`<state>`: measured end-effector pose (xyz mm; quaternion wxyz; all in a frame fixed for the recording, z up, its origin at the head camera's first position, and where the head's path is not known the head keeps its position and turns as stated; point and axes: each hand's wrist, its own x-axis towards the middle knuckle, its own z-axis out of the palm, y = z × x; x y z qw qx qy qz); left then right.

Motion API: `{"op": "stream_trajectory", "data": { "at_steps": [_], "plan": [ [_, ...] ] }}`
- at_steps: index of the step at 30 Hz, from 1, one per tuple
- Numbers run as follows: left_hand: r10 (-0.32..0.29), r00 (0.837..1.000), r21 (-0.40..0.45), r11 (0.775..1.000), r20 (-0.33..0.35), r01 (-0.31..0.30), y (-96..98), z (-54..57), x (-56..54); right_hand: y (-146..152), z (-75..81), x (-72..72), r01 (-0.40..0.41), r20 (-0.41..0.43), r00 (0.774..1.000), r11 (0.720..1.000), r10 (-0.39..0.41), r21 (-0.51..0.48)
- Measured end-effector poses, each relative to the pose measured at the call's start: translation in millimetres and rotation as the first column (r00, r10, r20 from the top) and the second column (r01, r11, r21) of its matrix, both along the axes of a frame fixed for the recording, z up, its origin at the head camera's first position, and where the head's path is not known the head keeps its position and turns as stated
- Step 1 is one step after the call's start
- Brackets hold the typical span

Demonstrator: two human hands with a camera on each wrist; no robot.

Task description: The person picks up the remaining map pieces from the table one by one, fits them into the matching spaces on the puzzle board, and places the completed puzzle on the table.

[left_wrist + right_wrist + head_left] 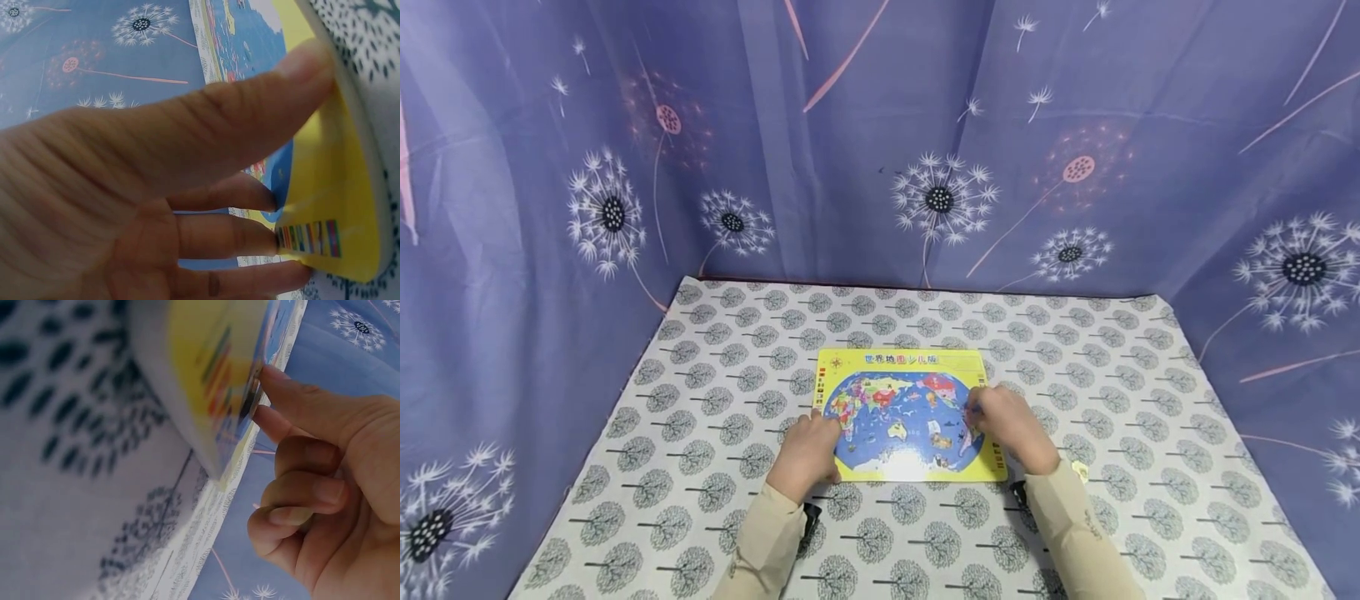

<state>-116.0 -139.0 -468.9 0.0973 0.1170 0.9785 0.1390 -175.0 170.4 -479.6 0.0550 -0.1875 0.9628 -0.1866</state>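
A world map puzzle board (917, 475) with a yellow border and blue oceans lies flat on the table. My left hand (808, 450) rests at its lower left corner. In the left wrist view the thumb (306, 62) touches the yellow border near the edge, and the other fingers extend to the board's side. My right hand (1011, 421) is over the right part of the map. Its thumb and forefinger pinch a small thin puzzle piece (251, 394), seen almost edge-on; the other fingers are curled into the palm. The picture on the piece is not readable.
A small pale yellow piece (1080, 472) lies on the tablecloth beside the right forearm. The table is covered by a white cloth (715, 450) with grey tree prints. Purple curtains (850, 167) with dandelion prints stand behind it and on both sides.
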Motion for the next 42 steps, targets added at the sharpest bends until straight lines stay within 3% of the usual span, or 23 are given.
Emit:
{"op": "stream_trajectory", "data": {
  "at_steps": [7,29,34,42],
  "plan": [
    [-0.005,1.0,0.009,1.0,0.001,0.005,0.0,2.8,-2.0,2,2.6,-4.1,0.031,0.043,0.999,1.0,-0.031,0.006],
    [-0.009,1.0,-0.003,1.0,-0.001,0.009,-0.1,8.5,-4.8,4,6.8,-5.1,-0.047,-0.045,0.998,0.998,0.049,0.043],
    [-0.007,1.0,0.012,1.0,0.003,0.007,-0.5,6.3,-2.9,6,8.1,-1.5,-0.066,-0.055,0.996,0.998,0.066,0.004],
    [0.003,1.0,0.003,1.0,0.02,-0.003,0.6,5.6,1.5,22,23.0,7.8,0.014,-0.083,0.996,0.997,-0.021,-0.082]
  ]
}}
